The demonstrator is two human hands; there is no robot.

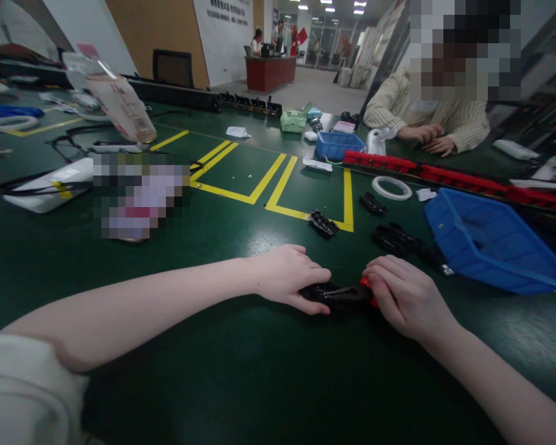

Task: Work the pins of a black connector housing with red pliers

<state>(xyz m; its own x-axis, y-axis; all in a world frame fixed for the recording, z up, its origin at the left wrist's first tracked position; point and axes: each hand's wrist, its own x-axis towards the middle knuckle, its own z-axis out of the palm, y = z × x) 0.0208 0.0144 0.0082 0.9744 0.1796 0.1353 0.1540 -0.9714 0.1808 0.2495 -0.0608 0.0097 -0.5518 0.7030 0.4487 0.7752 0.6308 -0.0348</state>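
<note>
On the dark green table [241, 371], both my hands close on one black plastic part [337, 294]. My left hand [287, 277] pinches its left end between thumb and fingers. My right hand [405, 295] grips the right end, where a small red piece [367, 285] shows between the fingers. The part lies flat on the table near the front. Much of it is hidden under my fingers.
More black parts [323, 222] [395, 238] lie beyond my hands by yellow floor-tape lines [278, 185]. A blue bin [491, 244] lies tipped at the right, a red rail [445, 178] behind it. A white tape ring [391, 188], a small blue tray [336, 145], and a seated person [426, 117] are further back.
</note>
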